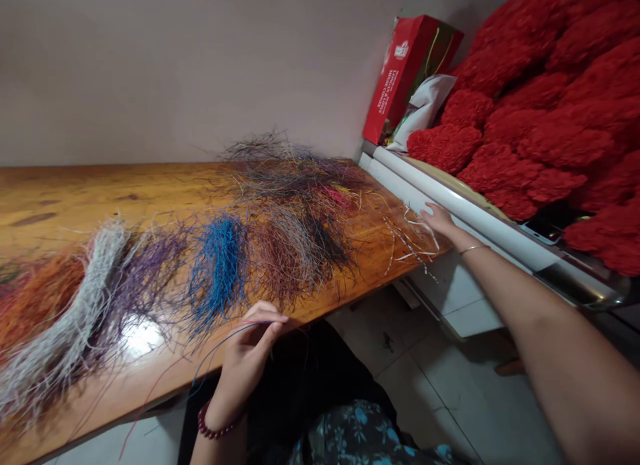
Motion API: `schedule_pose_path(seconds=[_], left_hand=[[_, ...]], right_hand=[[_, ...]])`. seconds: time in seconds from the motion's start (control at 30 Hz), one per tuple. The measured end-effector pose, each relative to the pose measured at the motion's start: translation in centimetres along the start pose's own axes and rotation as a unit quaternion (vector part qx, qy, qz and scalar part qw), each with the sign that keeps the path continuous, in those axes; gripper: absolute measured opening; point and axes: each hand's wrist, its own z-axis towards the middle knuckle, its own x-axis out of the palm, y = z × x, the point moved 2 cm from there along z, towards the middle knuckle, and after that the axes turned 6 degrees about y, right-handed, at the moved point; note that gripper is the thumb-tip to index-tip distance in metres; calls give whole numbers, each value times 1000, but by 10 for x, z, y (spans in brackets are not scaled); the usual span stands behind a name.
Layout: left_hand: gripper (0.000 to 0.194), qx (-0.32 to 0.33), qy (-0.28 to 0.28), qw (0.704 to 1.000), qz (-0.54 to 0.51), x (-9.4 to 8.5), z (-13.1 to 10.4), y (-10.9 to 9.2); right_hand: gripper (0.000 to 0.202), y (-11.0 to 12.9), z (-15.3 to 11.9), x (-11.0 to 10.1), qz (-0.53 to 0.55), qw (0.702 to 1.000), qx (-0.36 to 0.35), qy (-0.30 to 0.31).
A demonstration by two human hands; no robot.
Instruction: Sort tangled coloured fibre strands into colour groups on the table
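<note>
Fingers (265,314) of the left hand (245,358): pinched together on a thin blue wiry strand (215,347) by the front edge of the glossy brown wooden table (75,198); slack grip could drop it, trailing end could snag. Right hand (440,222): beside narrow white strips (417,254), finger closure and contact indeterminable; careless brush could sweep strips off the edge.

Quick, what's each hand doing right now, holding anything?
Left hand: closed, pinching a thin blue strand.
Right hand: beside white strips; grip can't be told.
</note>
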Motion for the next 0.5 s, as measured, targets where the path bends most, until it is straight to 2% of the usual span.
schedule_pose_path(seconds=[0.1,0.17,0.23,0.33,0.4,0.5], left_hand=[[10,4,7,1000,0,0,0,1],[10,1,9,1000,1,0,-1,2],[11,0,11,1000,4,0,-2,3],[10,-2,5,1000,7,0,-2,3],[9,-5,2,1000,8,0,-2,3],[10,0,8,1000,10,0,-1,2]], right_hand=[[78,38,-27,12,-13,996,-89,2],[83,61,-51,25,-28,986,-153,57],[89,75,-72,39,-54,979,-172,98],[92,78,-86,58,-80,978,-129,144],[86,71,-84,65,-86,979,-95,159],[77,59,-73,66,-91,979,-93,160]])
